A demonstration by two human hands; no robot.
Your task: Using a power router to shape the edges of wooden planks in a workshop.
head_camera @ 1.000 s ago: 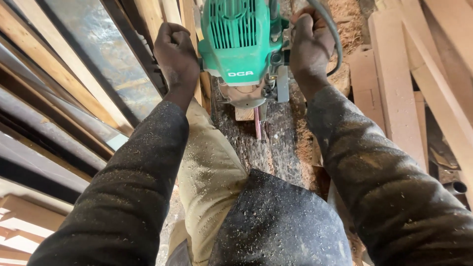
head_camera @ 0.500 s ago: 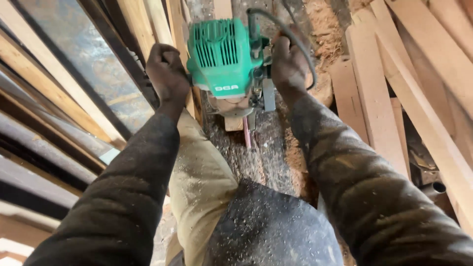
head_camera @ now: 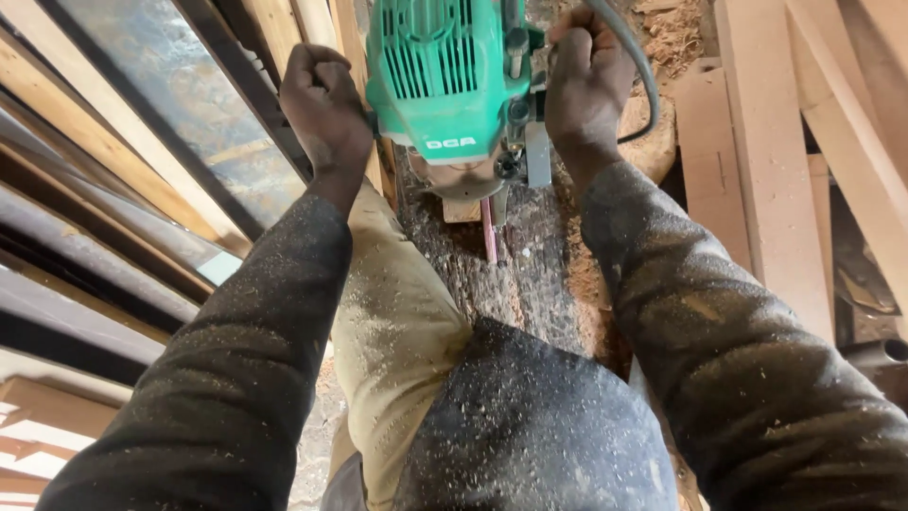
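A green electric power tool [head_camera: 445, 85] with a vented housing stands upright on a dark, rough wooden beam [head_camera: 511, 274]. My left hand [head_camera: 326, 104] is closed round the tool's left side handle. My right hand [head_camera: 584, 80] is closed round its right side handle, and a grey cable [head_camera: 643, 66] loops past that wrist. The tool's metal base [head_camera: 473, 185] and a thin red strip [head_camera: 488, 232] show below the housing. Sawdust covers my dark sleeves and my tan trouser leg [head_camera: 397, 331].
Long wooden planks [head_camera: 766, 161] lie at the right, with a heap of sawdust [head_camera: 672, 38] near the top. At the left, stacked slats and a dusty glass pane [head_camera: 180, 104] run diagonally. A metal pipe end [head_camera: 880, 355] shows at the right edge.
The tool and both hands sit slightly higher and to the right in view than half a second ago. Both hands keep their grip on the handles.
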